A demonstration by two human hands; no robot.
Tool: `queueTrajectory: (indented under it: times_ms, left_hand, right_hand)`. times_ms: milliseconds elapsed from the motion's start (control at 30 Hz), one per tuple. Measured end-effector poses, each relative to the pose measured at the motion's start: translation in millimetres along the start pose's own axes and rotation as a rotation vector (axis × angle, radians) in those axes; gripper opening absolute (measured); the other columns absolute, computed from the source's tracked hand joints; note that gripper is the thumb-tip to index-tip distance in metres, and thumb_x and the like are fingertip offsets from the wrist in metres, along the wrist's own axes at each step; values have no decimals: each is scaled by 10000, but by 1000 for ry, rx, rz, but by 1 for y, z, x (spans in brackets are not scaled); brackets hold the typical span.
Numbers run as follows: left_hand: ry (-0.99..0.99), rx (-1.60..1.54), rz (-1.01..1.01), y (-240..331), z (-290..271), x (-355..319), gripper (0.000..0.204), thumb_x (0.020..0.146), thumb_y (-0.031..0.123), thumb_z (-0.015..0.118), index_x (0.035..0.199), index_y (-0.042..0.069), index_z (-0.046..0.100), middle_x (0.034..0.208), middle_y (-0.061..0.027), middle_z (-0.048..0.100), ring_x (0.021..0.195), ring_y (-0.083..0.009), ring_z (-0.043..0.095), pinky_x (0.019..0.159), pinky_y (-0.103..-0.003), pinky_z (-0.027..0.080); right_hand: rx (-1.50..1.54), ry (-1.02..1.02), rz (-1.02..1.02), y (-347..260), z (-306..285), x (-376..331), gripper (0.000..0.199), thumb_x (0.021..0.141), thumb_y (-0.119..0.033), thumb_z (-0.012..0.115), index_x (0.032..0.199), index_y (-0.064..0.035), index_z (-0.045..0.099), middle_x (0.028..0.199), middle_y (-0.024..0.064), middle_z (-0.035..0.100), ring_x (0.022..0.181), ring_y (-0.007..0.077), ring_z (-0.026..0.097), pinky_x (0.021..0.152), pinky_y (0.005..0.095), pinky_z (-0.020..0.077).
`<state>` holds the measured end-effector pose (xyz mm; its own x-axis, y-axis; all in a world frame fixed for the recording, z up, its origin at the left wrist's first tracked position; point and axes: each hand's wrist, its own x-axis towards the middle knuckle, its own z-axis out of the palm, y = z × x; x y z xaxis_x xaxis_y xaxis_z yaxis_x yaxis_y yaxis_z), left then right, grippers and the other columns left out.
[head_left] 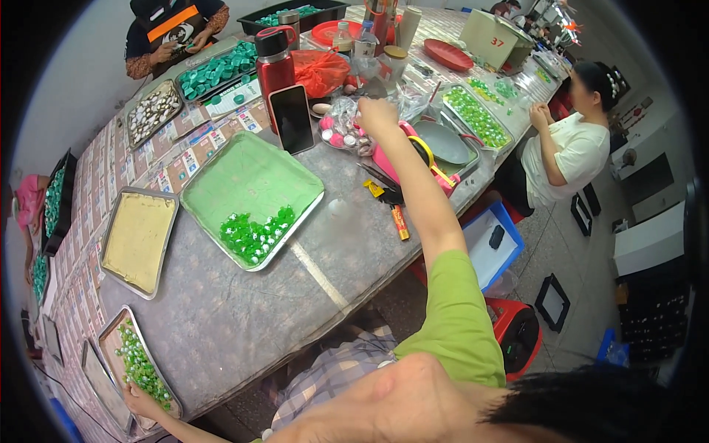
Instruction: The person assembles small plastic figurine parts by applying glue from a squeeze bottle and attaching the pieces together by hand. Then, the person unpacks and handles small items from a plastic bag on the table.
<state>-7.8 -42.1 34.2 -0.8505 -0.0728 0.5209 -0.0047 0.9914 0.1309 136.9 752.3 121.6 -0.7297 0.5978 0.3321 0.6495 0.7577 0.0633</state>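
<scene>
Clear bag (346,124) of pink and white caps lies on the grey table (244,317), far side, just right of the black phone (291,118) leaning on the red flask (275,65). Right hand (377,114) reaches out over the bag's right edge, fingers curled down at the plastic; looks like touching or pinching it, cannot tell for sure. Arm stretched long, green sleeve (454,317) at the shoulder.

Left hand (140,402) far off at the near-left table edge, on the rim of a small metal tray (111,341) with green caps; fingers partly hidden, grip cannot be told.

Just right of the bag: pink tub (390,159) with a yellow-handled tool (432,159) on it. Below that, a lighter (399,222) and a dark tool (388,193) on the table. Behind the bag, an orange bag (322,70) and bottles.

Middle of table: big green-lined tray (244,177), pile of green caps (255,235) in its near corner. Left of it, a tray with a yellow liner (138,240).

Further out: tray of teal caps (218,70) and tray of pale pieces (153,112) at the far left, a seated person (173,29) behind them. Right side, a person in a white shirt (569,155) sits by a tray of green pieces (478,116). Blue bin (513,244) and red stool (517,332) on the floor.
</scene>
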Motion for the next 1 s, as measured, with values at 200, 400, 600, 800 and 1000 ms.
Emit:
queueTrajectory:
  times_ms: [200,400,600,800,1000]
  left_hand:
    - [-71,-51,-216,-23,28,-11,377,826,332,455,995,9,548,937,-128,571,883,-276,516,773,-344,379]
    - [-137,-322,-343,-28,37,-8,431,834,371,439,1052,9,524,1017,-131,554,939,-255,508,812,-308,370]
    - [131,-147,-214,-47,37,-9,439,837,346,443,1071,-21,500,1059,-129,530,948,-244,503,823,-289,370]
    - [-202,-1614,295,159,-145,36,261,834,224,450,906,-3,555,1014,-140,540,899,-207,524,772,-282,397]
    - [-635,-2119,1277,329,-262,19,293,803,344,497,729,71,575,844,-72,587,744,-235,559,627,-328,454]
  right_hand:
    - [-44,-18,2,7,39,10,204,711,-126,483,908,-74,499,812,143,603,798,296,579,671,393,454]
    - [189,66,55,8,25,17,206,701,-53,472,892,-65,549,798,145,601,740,257,594,624,361,462]
    - [1568,42,559,24,18,55,239,694,-40,409,757,-75,637,707,130,608,693,237,587,648,311,449]
    - [365,-179,385,9,49,74,260,719,-263,541,933,-127,599,948,99,597,934,261,553,786,370,422]
    - [383,-228,550,0,52,65,373,713,-200,523,1084,-211,486,1150,76,493,1080,247,459,859,461,353]
